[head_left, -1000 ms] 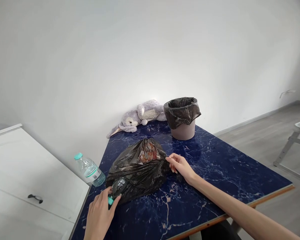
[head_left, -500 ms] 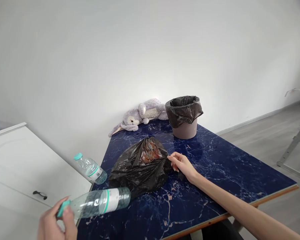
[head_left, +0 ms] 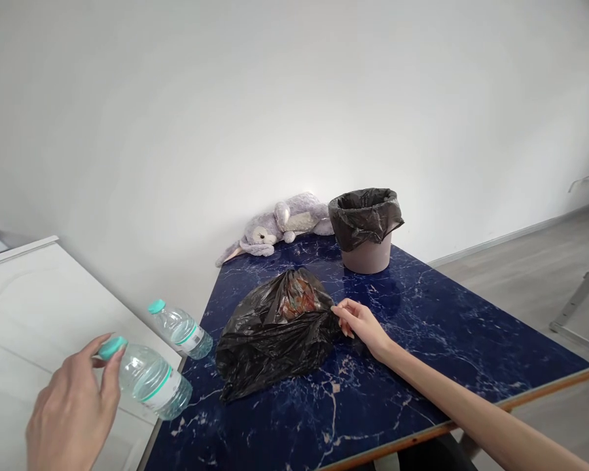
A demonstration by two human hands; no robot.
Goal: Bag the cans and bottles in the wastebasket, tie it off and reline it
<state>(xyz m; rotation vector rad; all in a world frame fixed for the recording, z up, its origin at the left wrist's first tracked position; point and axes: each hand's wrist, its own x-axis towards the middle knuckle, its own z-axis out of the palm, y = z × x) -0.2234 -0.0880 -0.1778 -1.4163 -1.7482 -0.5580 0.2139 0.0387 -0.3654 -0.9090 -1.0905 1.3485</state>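
The surface [head_left: 397, 373] is showing deep blue, marbled with white and pinkish-beige veins, while its edge [head_left: 544, 390] is running in brown. The plastic bag [head_left: 275, 347] is shining black, with orange-red tones [head_left: 299, 299] showing through its upper part. The nearer bottle [head_left: 144, 373] and the farther bottle [head_left: 177, 328] are matching: clear bodies, turquoise caps, white labels banded in turquoise. The bin [head_left: 367, 257] is showing a dusty mauve-brown beneath a black liner [head_left: 358, 229]. The plush toy [head_left: 299, 212] is wearing pale lilac, with a whitish face and a pinkish inner ear. The wall [head_left: 294, 98] is shading from white into grey, the cabinet [head_left: 53, 288] is gleaming plain white, and the floor [head_left: 505, 261] is displaying streaky grey.
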